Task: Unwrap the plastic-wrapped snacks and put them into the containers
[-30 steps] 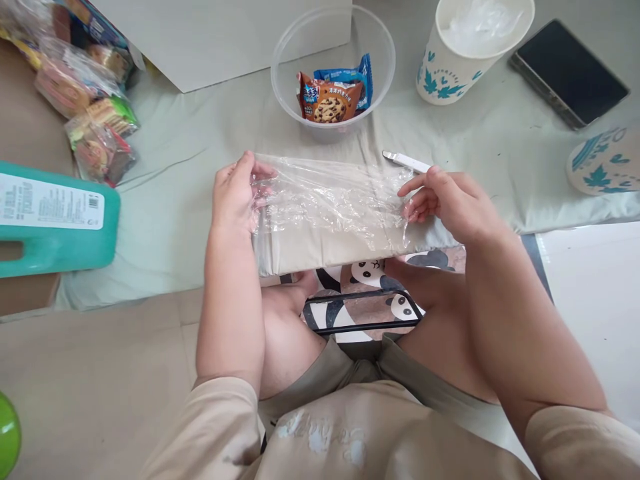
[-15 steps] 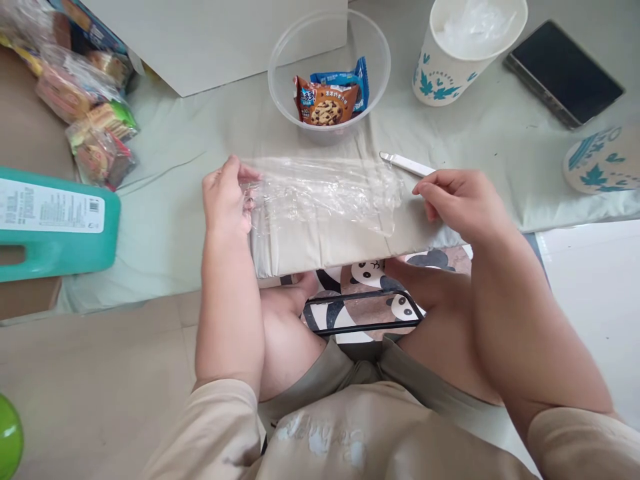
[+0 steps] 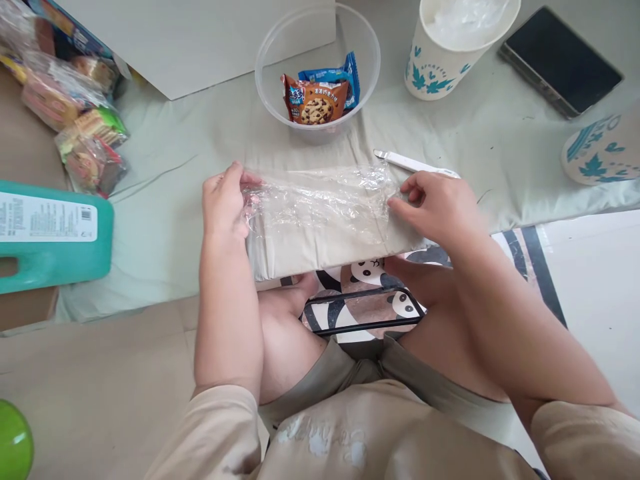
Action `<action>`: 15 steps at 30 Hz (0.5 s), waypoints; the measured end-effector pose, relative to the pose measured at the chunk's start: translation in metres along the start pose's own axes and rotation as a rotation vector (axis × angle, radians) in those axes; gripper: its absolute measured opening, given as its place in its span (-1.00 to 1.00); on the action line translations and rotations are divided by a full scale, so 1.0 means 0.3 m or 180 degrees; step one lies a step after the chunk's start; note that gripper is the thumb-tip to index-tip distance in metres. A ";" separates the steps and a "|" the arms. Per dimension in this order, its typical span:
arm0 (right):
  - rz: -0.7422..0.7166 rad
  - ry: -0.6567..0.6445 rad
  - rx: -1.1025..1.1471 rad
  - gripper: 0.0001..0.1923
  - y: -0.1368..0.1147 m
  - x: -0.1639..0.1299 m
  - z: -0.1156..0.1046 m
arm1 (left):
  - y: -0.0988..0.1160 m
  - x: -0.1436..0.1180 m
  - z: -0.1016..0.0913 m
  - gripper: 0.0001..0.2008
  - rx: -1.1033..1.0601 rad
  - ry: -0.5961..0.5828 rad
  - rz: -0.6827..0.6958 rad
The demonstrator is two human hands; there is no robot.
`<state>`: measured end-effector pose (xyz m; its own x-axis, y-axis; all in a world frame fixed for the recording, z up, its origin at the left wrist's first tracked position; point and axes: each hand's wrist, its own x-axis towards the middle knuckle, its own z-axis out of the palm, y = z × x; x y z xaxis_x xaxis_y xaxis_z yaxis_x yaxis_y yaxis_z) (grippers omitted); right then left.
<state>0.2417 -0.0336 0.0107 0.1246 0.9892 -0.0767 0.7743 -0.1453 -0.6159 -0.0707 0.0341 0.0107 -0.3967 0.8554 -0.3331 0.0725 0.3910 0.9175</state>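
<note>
A crinkled sheet of clear plastic film (image 3: 320, 203) stretches flat between my two hands over the front of the cloth-covered table. My left hand (image 3: 225, 200) is closed on its left end, fingers curled into the film. At the opposite end, my right hand (image 3: 440, 207) has its thumb and curled fingers at the film's right edge, closed on it. Just behind the right hand lies a white-handled cutter (image 3: 413, 162) with a small metal tip. Beyond the film stands a clear plastic bowl (image 3: 265, 83) holding an orange cookie packet (image 3: 317, 101) and a blue packet (image 3: 354, 77).
A paper cup (image 3: 435, 67) with crumpled clear plastic inside and a dark phone (image 3: 563, 60) are at the back right. Another paper cup (image 3: 603, 150) is at the right edge. Wrapped snacks (image 3: 83, 127) and a teal bottle (image 3: 55, 233) lie left. A white box (image 3: 215, 40) stands behind.
My right hand has moved left from beside the cutter to the film's right edge. The left hand still holds its end. The view has shifted slightly.
</note>
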 end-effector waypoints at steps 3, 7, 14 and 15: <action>0.0116 -0.0115 -0.0254 -0.93 -0.020 -0.004 0.011 | 0.008 -0.008 0.002 -0.61 0.0126 0.0014 -0.0037; 0.0388 -0.0160 0.0132 -0.87 -0.048 -0.012 -0.004 | 0.016 -0.016 0.006 -0.62 0.0185 -0.0016 -0.0144; 0.1033 0.0127 0.3017 -0.86 -0.062 0.003 0.017 | -0.016 0.025 0.004 -0.56 -0.0196 0.0092 -0.0060; 0.1086 0.0171 0.3136 -0.85 -0.062 0.006 0.022 | -0.015 0.026 0.004 -0.56 -0.0231 0.0140 -0.0071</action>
<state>0.2235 -0.0290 0.0168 0.2876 0.8928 -0.3467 -0.1530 -0.3145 -0.9368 -0.0730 0.0395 0.0037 -0.4374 0.8303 -0.3454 -0.0027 0.3828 0.9238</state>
